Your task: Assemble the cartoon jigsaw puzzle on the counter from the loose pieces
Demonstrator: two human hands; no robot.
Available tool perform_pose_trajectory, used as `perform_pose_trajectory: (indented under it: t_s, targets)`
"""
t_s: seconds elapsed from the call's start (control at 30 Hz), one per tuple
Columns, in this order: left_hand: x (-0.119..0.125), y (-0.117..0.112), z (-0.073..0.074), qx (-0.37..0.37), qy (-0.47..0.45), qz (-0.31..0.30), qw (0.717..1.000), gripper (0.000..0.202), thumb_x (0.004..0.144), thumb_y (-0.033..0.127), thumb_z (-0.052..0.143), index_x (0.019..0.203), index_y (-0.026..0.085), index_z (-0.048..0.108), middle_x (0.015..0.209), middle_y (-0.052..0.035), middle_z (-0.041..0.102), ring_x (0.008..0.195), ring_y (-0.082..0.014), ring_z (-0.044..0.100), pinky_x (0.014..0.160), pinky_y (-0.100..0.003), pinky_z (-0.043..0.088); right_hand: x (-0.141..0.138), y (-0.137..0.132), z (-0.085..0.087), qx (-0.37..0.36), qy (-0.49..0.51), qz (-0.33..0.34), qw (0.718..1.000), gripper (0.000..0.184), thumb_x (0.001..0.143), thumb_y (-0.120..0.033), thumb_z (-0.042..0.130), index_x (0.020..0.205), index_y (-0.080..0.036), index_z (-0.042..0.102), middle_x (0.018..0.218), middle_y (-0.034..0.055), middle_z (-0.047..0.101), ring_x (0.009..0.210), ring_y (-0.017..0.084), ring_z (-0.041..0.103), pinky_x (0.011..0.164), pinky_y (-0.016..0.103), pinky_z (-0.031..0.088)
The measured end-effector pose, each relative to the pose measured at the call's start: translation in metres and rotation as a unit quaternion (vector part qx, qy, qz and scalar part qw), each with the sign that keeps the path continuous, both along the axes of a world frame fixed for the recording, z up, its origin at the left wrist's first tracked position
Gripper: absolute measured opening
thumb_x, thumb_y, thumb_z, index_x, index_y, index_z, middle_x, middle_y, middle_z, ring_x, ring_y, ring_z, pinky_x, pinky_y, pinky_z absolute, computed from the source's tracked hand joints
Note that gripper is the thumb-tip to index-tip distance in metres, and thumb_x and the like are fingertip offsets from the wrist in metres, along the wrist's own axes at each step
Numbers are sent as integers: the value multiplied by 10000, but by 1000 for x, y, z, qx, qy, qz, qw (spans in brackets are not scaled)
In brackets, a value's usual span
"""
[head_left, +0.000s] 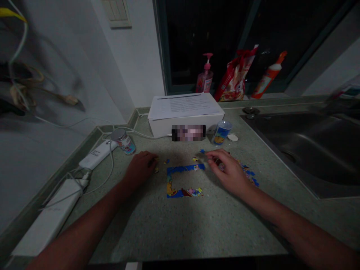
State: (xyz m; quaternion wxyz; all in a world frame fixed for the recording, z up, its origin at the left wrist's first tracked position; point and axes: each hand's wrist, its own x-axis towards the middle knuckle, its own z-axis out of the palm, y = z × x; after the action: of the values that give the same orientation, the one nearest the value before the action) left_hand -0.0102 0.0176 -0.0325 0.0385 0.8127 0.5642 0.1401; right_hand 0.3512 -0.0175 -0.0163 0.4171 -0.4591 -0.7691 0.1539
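On the counter lies a partly joined jigsaw puzzle (185, 192), its blue, yellow and red border pieces open on the right side. My right hand (227, 167) is just right of it, with a blue puzzle piece (202, 151) at its fingertips. Its palm partly covers a spread of loose puzzle pieces (251, 176). To the left, my left hand (143, 165) has curled fingers; whatever they hold is hidden. A small yellowish piece (156, 170) shows beside them. Two more loose pieces, one bluish (167, 161) and one yellow (195, 159), lie above the border.
Behind stand a white box (180, 125) with papers, a phone (188, 133) on a cable, a blue can (221, 133) and its lid (233, 137). A second can (123, 141) and power strips (56, 213) are left. A sink (303, 150) is right.
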Motion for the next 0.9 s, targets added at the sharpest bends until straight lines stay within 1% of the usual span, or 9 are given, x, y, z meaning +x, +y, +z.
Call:
perform_pose_trajectory:
  t_s: [0.2, 0.3, 0.43, 0.53, 0.63, 0.7, 0.8, 0.9]
  targets:
    - [2, -2, -1, -2, -22, -2, 1000, 293, 991, 257, 576, 1197, 194, 775, 1091, -129, 792, 1059, -310, 736, 983, -489, 569, 0, -1, 2, -2, -4, -2, 1000, 189, 1041, -258, 584, 1190, -228, 697, 1045, 82, 736, 907, 234, 731, 766, 387, 608]
    - [2, -2, 0, -7, -23, -3, 1000, 324, 985, 254, 557, 1212, 180, 776, 1103, -136, 796, 1058, -310, 739, 995, -490, 568, 0, -1, 3, -5, -5, 0, 1000, 195, 1040, -256, 582, 1194, -226, 697, 1052, 86, 739, 913, 236, 731, 771, 390, 609]
    - [1, -2, 6, -10, -27, 21, 999, 359, 978, 274, 529, 1212, 175, 783, 1085, -134, 807, 1022, -309, 743, 973, -484, 579, 0, -1, 3, -6, -4, -1, 1000, 191, 1031, -256, 585, 1184, -232, 698, 1041, 86, 738, 895, 240, 731, 766, 398, 612]
    - [1, -2, 11, 3, -33, 43, 999, 365, 975, 285, 512, 1175, 172, 795, 1058, -132, 814, 982, -303, 749, 940, -466, 586, 0, -1, 2, -11, -6, -2, 1000, 193, 1031, -260, 582, 1184, -242, 699, 1054, 93, 740, 915, 253, 736, 767, 408, 615]
    - [0, -2, 13, 16, -22, 43, 999, 341, 978, 286, 505, 1116, 201, 805, 1040, -118, 822, 973, -303, 754, 932, -465, 585, 0, -1, 1, -15, -9, -1, 1000, 191, 1031, -259, 583, 1183, -251, 698, 1055, 93, 738, 924, 258, 735, 770, 415, 615]
    - [0, -3, 13, 18, -16, 40, 999, 324, 984, 289, 509, 1094, 216, 805, 1018, -110, 820, 963, -302, 754, 928, -467, 582, 0, 0, 1, -15, -11, 0, 1000, 187, 1029, -253, 587, 1181, -253, 697, 1043, 87, 737, 915, 253, 732, 769, 414, 614]
    - [1, -3, 10, 14, -16, 32, 999, 319, 1001, 302, 516, 1090, 193, 802, 1002, -125, 804, 966, -310, 744, 929, -482, 572, 0, 0, 0, -14, -14, 4, 1000, 185, 1034, -249, 582, 1181, -248, 695, 1044, 86, 736, 916, 245, 730, 773, 408, 612]
    - [1, -3, 6, 5, -21, 18, 1000, 309, 1007, 326, 551, 1116, 173, 797, 1051, -142, 785, 1007, -320, 725, 954, -492, 558, 0, 1, 0, -15, -18, 5, 1000, 183, 1042, -259, 575, 1178, -235, 695, 1048, 91, 734, 919, 241, 727, 774, 405, 610]
